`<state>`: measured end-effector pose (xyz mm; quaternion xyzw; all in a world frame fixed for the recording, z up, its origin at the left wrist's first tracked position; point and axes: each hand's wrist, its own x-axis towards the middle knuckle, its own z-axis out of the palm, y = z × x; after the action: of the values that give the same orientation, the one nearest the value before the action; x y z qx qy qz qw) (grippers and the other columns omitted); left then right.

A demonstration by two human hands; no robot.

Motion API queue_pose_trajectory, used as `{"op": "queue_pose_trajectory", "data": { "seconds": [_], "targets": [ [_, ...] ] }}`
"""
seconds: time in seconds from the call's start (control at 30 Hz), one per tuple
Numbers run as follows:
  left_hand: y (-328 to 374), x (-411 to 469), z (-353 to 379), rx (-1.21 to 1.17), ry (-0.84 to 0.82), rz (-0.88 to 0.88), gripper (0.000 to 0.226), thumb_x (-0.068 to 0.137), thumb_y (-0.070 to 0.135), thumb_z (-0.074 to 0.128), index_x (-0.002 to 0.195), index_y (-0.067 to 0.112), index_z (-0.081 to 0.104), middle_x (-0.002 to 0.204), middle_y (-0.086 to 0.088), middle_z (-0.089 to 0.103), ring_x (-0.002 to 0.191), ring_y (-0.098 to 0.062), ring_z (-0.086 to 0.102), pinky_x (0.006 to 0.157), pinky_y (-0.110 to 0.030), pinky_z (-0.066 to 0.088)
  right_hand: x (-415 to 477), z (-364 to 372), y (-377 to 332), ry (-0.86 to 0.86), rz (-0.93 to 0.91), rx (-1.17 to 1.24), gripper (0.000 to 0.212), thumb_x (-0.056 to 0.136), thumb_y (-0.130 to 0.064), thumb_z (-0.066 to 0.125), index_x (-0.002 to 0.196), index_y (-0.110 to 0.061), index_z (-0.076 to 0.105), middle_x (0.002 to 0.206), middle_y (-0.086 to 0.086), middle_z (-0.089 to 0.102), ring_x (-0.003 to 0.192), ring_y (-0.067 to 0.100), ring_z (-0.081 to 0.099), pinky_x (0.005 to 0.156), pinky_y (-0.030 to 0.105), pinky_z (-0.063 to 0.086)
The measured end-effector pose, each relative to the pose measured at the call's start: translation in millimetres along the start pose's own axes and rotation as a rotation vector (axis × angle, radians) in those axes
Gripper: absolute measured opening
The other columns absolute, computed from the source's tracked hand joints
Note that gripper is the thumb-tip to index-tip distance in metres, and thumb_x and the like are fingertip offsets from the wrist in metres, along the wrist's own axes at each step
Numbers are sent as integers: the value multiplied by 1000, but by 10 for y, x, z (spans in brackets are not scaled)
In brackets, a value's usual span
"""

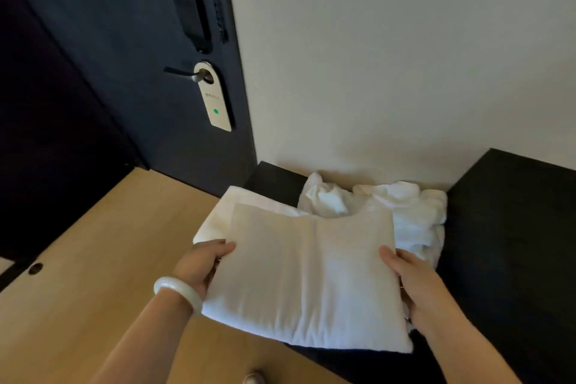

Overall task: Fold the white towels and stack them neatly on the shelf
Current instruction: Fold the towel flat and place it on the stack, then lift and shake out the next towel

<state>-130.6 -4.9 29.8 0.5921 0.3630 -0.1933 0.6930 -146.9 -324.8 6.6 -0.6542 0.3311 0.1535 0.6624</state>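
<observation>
Two hands hold one folded towel (pixel 311 274) between them. The left hand (pixel 202 262) grips its left edge and the right hand (pixel 408 280) its right edge. Each thumb lies on top of the cloth; the other fingers go under it and are hidden, so both count as closed grips. A pale bracelet (pixel 174 290) is on the left wrist.

Key relation: the towel's long axis runs left to right, hand to hand, with the right end a bit lower in view. Neither hand is nearer, as the towel sits squarely between them in front of the person.

A second folded towel (pixel 218 215) lies flat just beyond and left of the held one, its near part covered by it. Whether the two touch cannot be told. Likely next is setting the held towel on that one, which would call for a short move forward and left with the edges kept square.

Crumpled towels (pixel 405 206) are heaped behind and to the right, against the wall, on the dark shelf (pixel 498 243), and are not yet folded. The held towel overlaps the pile's near edge in view, so snagging it is a risk.

A dark door (pixel 140 72) with a door hanger (pixel 216 103) stands to the upper left, well apart.
</observation>
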Motion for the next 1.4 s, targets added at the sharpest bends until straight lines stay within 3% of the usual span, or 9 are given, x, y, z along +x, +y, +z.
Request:
{"op": "queue_pose_trajectory", "data": {
  "seconds": [0.1,0.2,0.33,0.5,0.63,0.87,1.1,1.27,1.4],
  "targets": [
    [166,543,-307,118,46,5,3,92,6,62,92,8,62,75,-14,68,75,-31,63,76,-41,52,168,484,198,11,49,46,27,97,-25,59,119,-9,63,107,7,70,96,25,65,70,36,50],
    [399,987,-470,275,41,19,17,93,10,62,109,5,65,96,-16,71,98,-37,66,95,-50,50,339,843,278,12,41,83,28,100,-23,54,125,-12,61,113,5,69,100,24,64,69,31,48],
    [752,1552,-570,371,-10,44,13,97,16,57,103,13,67,99,-14,73,96,-35,69,93,-49,52,744,1133,320,80,-19,136,31,100,-28,53,129,-18,56,120,-2,66,106,17,61,80,32,48],
    [592,2295,-669,758,-66,43,30,99,24,52,120,7,64,111,-9,69,98,-28,65,97,-39,48,1178,1319,584,116,155,103,29,102,-22,51,123,-4,52,107,9,63,90,24,59,66,34,46],
    [376,2579,-756,937,-62,36,38,99,29,46,129,10,59,122,-10,65,111,-33,61,102,-45,46,1291,1404,690,151,140,44,28,101,-24,52,121,-5,52,104,11,62,87,25,59,63,35,47],
    [508,2510,-698,923,-60,125,30,99,24,52,126,12,58,119,-6,64,109,-31,61,99,-44,46,1204,1406,651,172,72,44,7,100,-15,52,95,-12,57,98,8,63,86,23,61,66,34,49],
    [271,2503,-631,1085,68,256,33,98,16,54,130,8,52,123,-15,59,104,-35,58,87,-43,49,1285,1365,786,216,87,-7,23,98,-19,57,118,-9,56,112,10,64,103,29,61,88,43,51],
    [186,2392,-501,1204,137,324,51,94,15,61,139,7,39,132,-17,46,116,-40,53,97,-45,47,1316,1317,872,214,63,-57,40,96,-24,60,131,-8,52,121,10,62,111,30,59,95,47,50],
    [139,2285,-369,1338,155,329,60,94,18,61,144,9,30,138,-16,38,122,-39,48,101,-46,46,1291,1268,861,204,39,-93,35,95,-19,62,128,-10,55,120,8,63,110,29,60,101,52,48]
  ]
}}
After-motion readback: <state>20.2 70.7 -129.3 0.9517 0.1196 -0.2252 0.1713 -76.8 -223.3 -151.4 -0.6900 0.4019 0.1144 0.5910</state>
